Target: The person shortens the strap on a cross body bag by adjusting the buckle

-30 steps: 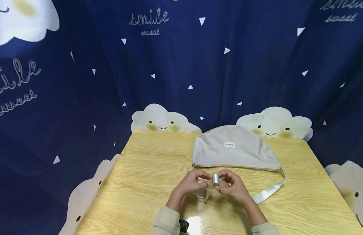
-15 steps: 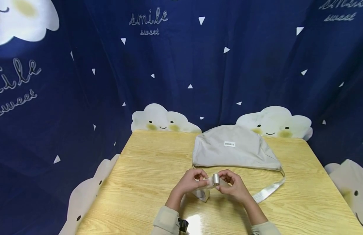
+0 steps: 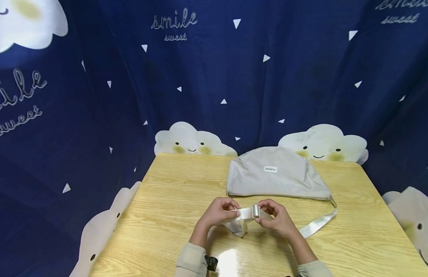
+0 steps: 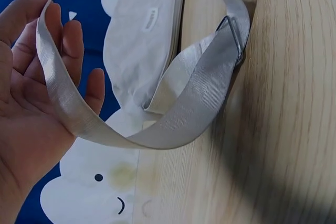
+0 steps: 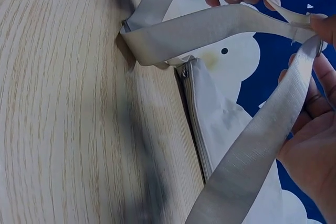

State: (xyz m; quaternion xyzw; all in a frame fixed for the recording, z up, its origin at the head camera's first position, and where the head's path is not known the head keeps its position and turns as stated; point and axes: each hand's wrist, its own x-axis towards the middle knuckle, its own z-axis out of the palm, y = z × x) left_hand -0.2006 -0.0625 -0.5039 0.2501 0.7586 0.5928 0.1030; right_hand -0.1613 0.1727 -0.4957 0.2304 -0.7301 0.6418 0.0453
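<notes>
Apparently midway: the strap (image 3: 246,213) is threaded through the buckle (image 3: 256,211), its loop slack, near the bag (image 3: 274,182); left hand (image 3: 218,211) and right hand (image 3: 276,219) pinch it between fingers, either side.

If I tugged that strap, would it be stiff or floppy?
Probably floppy: the strap curves in loose loops. It may twist easily, being a flat, thin band. A hard tug could drag the bag, since the strap appears attached to it.
</notes>
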